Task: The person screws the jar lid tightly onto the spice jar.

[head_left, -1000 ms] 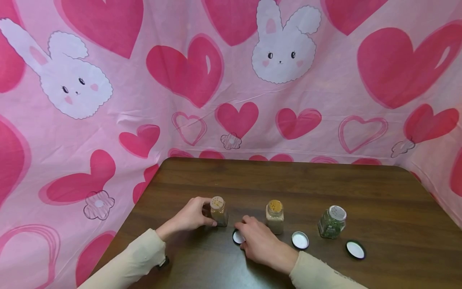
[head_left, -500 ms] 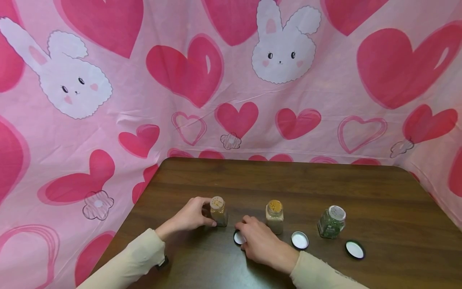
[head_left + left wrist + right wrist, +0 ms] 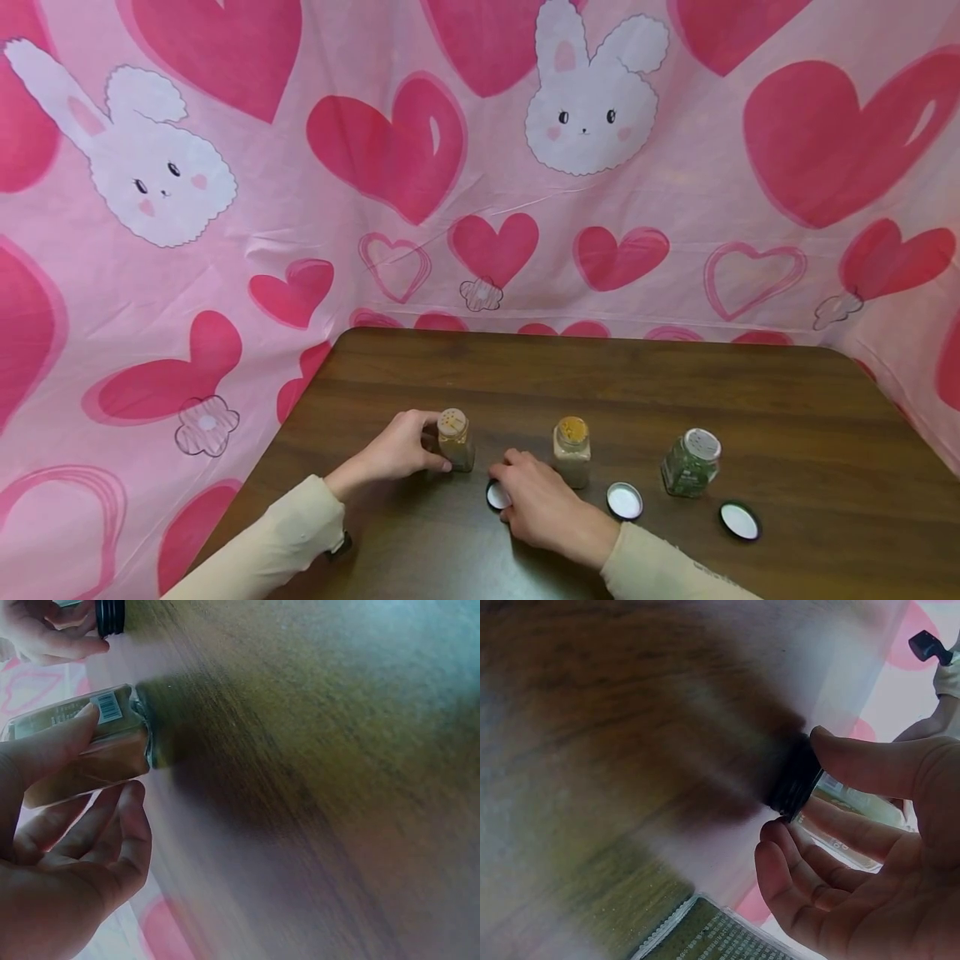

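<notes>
My left hand (image 3: 401, 447) grips a square glass spice jar (image 3: 459, 452) of brown powder, upright on the table with a perforated shaker top and no lid. In the left wrist view the thumb lies along the barcode side of that jar (image 3: 82, 754), fingers curled at the opposite side. To its right, my right hand (image 3: 543, 504) pinches a black jar lid (image 3: 497, 495), white inside facing up, on the tabletop. The right wrist view shows the thumb and fingers at the edges of this lid (image 3: 795, 780).
A second jar (image 3: 572, 462) with orange-yellow powder on its shaker top stands behind the right hand. Further right is a jar of green herbs (image 3: 686, 471). Two more upturned lids, one lid (image 3: 624, 501) and another lid (image 3: 739, 521), lie on the wooden table (image 3: 600, 375).
</notes>
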The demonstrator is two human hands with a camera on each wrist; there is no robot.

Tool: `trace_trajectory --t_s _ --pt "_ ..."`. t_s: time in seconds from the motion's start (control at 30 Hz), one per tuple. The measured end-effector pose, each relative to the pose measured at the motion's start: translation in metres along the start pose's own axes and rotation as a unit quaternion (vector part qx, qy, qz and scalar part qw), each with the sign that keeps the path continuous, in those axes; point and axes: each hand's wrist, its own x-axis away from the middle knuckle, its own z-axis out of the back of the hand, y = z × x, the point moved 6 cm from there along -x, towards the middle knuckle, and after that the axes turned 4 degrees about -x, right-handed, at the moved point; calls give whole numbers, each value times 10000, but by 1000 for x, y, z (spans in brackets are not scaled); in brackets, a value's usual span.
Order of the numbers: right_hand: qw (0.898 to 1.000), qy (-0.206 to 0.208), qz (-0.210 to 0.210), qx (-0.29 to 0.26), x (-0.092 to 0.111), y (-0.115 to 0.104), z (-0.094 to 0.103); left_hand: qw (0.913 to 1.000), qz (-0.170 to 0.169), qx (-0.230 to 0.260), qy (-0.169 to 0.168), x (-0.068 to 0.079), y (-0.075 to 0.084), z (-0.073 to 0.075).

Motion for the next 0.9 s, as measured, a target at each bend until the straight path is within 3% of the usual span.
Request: trace_trajectory --t_s 0.23,0.47,0.9 --pt "9999 -47 -82 -90 1 1 0 9991 -413 93 -39 1 -5 0" --pt "9999 30 -79 -64 2 0 2 9999 72 113 -63 0 -1 -1" --pt "9999 50 -127 -70 1 0 3 9998 56 188 -107 1 -1 0"
